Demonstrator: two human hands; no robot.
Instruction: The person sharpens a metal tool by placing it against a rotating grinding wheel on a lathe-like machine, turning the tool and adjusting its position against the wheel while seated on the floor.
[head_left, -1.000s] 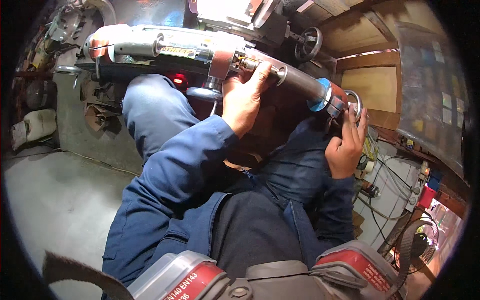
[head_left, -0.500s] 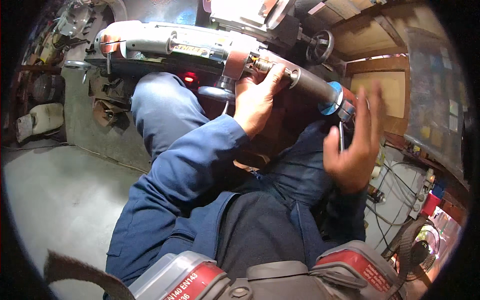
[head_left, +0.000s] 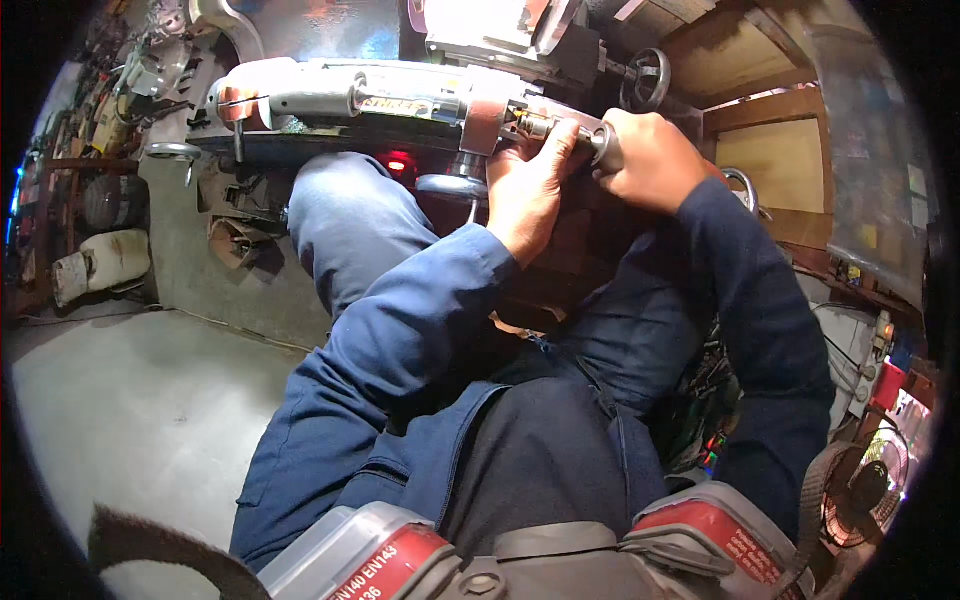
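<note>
While the left hand (head_left: 525, 190) steadies the metal shaft (head_left: 545, 128), right hand (head_left: 650, 160), at one o'clock, clenches its end; keep the grip square.

A bare grey concrete floor (head_left: 130, 420) is lying at the left, with cluttered tools (head_left: 110, 110) piling along its dim far edge. Wooden shelving (head_left: 770, 130) is rising at the upper right, and bright light (head_left: 470, 20) is glaring from above.
</note>
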